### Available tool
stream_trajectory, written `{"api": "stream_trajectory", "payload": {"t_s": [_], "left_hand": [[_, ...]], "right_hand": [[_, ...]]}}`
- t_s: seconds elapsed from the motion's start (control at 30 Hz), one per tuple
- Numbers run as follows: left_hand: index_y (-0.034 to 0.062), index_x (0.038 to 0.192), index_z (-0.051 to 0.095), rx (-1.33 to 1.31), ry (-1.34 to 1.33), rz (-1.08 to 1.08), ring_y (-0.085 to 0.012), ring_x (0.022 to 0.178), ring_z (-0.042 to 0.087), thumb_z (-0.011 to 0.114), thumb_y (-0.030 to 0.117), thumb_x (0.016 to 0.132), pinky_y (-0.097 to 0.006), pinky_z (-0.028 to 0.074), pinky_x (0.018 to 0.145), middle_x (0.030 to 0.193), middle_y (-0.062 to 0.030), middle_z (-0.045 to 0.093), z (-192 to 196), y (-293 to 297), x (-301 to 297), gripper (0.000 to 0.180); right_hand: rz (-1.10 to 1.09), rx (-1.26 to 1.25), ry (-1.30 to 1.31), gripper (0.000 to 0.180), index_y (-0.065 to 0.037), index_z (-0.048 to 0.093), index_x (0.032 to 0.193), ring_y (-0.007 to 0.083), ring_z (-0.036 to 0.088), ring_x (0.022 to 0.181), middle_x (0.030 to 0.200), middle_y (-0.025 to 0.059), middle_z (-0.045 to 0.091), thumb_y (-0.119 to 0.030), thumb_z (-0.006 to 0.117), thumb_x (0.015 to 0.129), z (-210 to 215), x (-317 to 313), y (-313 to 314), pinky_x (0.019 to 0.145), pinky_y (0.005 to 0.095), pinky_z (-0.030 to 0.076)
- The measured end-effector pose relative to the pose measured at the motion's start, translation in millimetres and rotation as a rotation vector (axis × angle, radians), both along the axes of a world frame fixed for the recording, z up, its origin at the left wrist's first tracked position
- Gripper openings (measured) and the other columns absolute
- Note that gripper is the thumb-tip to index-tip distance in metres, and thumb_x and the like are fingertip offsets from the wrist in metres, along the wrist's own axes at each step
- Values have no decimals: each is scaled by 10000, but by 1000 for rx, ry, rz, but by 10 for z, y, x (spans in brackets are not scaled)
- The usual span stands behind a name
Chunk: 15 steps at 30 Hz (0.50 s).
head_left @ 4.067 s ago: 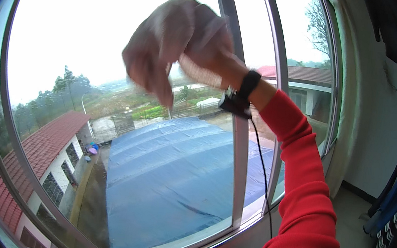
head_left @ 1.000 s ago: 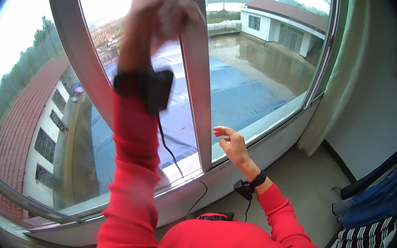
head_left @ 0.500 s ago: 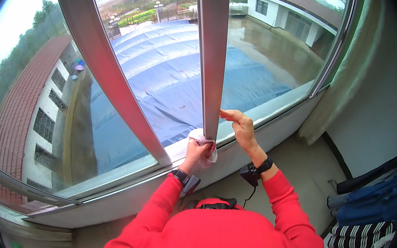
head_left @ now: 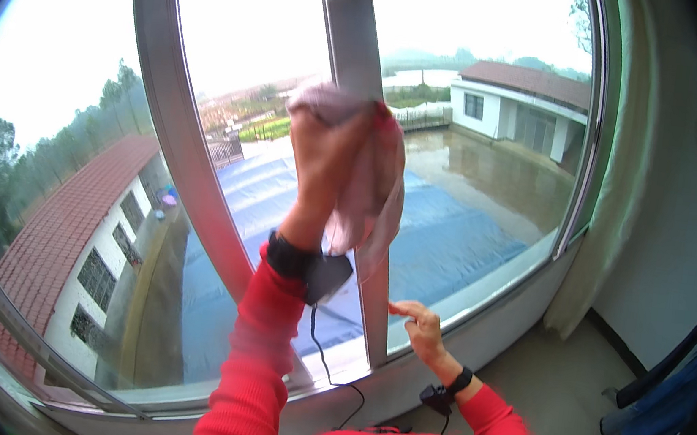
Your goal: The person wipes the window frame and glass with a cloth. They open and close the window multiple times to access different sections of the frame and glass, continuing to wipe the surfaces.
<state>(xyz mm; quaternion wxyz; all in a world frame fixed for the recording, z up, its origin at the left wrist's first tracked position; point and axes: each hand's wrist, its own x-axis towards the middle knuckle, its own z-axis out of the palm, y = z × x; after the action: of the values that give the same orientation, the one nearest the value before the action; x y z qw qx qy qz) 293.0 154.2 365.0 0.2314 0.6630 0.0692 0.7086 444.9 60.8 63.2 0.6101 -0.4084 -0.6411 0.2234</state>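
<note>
My left hand [head_left: 320, 164] is raised high at the middle window post [head_left: 371, 305], closed around a crumpled pinkish-white cloth [head_left: 373, 186]. The cloth hangs down from the fingers across the post and hides part of it. Lower down, my right hand [head_left: 423, 329] is beside the right side of that post, with a finger reaching to its edge. The other fingers of that hand are bent, and I see nothing held in it. Each wrist bears a black strap with a small dark box.
Another slanting window post [head_left: 178, 72] stands to the left. Along the base runs the sill [head_left: 342, 359]. A pale curtain [head_left: 611, 186] hangs at the right, and clothes [head_left: 658, 411] hang at the lower right. A thin black cable [head_left: 320, 346] dangles from the left wrist box.
My left hand has lifted the cloth from the foot of the post to well up along it. The view has tilted upward. My right hand stays beside the post.
</note>
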Motion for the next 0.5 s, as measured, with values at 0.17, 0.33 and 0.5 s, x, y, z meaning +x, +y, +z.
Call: {"api": "stream_trajectory", "payload": {"t_s": [0.17,0.33,0.5], "left_hand": [[-46,908,695,713,61,143,-158,802,656,660,44,801,-276,531,733,899,-85,700,1554,279,-73,144],[-49,960,683,488,135,152,-174,826,658,647,41,813,-300,534,757,907,-91,696,2720,374,-150,176],[-47,963,683,412,228,274,-169,824,658,651,38,813,-298,534,754,910,-88,696,3433,348,-132,176]], "right_hand": [[3,22,15,521,-22,701,1120,225,679,998,1049,129,693,166,431,717,-41,-16,14,907,297,518],[21,26,16,513,-23,702,1117,224,677,997,1040,120,693,171,447,716,-94,2,36,881,301,529],[-6,-11,-14,522,-41,710,1122,221,663,964,1035,123,688,160,481,699,-89,11,14,849,301,537]]}}
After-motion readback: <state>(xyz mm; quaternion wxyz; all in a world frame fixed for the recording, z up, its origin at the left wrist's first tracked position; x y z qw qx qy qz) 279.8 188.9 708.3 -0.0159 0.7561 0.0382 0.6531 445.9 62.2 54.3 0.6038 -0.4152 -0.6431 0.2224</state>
